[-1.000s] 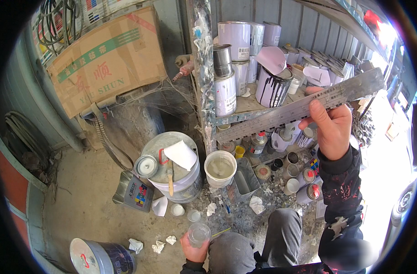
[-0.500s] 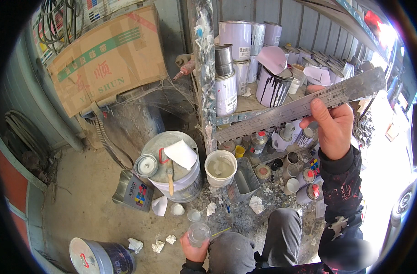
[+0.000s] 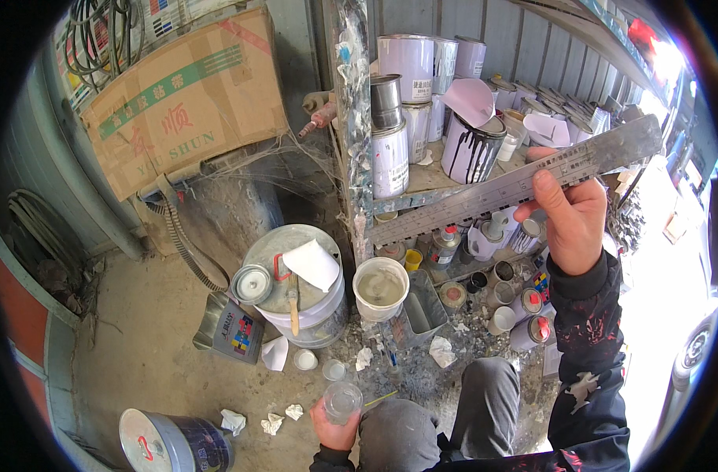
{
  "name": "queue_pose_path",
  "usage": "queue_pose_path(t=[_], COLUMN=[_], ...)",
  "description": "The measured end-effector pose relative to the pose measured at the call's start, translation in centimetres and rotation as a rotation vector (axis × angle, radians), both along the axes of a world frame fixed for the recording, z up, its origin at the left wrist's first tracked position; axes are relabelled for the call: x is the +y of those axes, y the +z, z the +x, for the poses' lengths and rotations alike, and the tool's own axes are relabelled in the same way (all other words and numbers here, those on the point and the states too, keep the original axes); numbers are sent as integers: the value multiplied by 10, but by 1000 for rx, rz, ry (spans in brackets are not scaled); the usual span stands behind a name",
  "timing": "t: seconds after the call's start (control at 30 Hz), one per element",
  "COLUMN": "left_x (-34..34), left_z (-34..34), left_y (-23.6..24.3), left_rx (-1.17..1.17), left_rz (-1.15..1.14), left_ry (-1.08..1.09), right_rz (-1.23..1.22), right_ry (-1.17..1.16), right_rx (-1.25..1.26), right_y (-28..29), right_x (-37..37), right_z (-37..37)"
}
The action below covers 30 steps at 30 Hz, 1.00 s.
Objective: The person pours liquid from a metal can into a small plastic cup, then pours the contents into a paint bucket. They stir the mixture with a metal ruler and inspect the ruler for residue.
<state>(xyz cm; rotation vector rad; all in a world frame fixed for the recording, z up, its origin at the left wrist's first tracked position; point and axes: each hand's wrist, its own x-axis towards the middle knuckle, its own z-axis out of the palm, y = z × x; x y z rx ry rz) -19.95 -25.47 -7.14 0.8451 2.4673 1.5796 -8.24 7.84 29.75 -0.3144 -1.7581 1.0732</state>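
My right hand (image 3: 571,216) is raised at the right, its thumb and fingers closed on a long flat metal ruler (image 3: 485,197) with scale marks. The ruler slants from the shelf post up to the right, in front of the paint shelf. Low in the middle, beside my knee, my left hand (image 3: 333,429) is wrapped round a clear plastic cup (image 3: 343,401). Whether the cup holds any liquid I cannot tell. Just beyond it on the floor stand two small cups (image 3: 334,370) with pale contents. A white tub (image 3: 381,289) of cloudy liquid stands farther off.
A large lidded drum (image 3: 319,315) carries a brush (image 3: 293,305), a round can and white paper. Beside the tub is a grey rectangular container (image 3: 423,311). Paint cans (image 3: 473,149) crowd the shelf. Crumpled tissues (image 3: 272,425) dot the floor; another bucket (image 3: 174,440) stands at lower left.
Both hands keep their holds and hardly move. A blurred dark and pale shape beside my right elbow is gone from view.
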Motion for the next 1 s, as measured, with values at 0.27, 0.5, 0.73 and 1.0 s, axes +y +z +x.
queue_pose_path(t=[0.27,0.5,0.73,1.0], left_x=[1,2,2,0], left_z=[0,-1,1,1], left_y=[0,0,3,2], left_rx=[4,10,-21,-21], left_rz=[-10,-5,-18,10], left_ry=[-11,-16,-21,-25], right_rz=[-17,-12,-117,-264], right_ry=[13,5,64,106], right_rx=[-5,-17,-116,-418], right_y=[-4,-7,-31,-89], right_x=[3,4,4,9], right_z=[2,2,-8,-38])
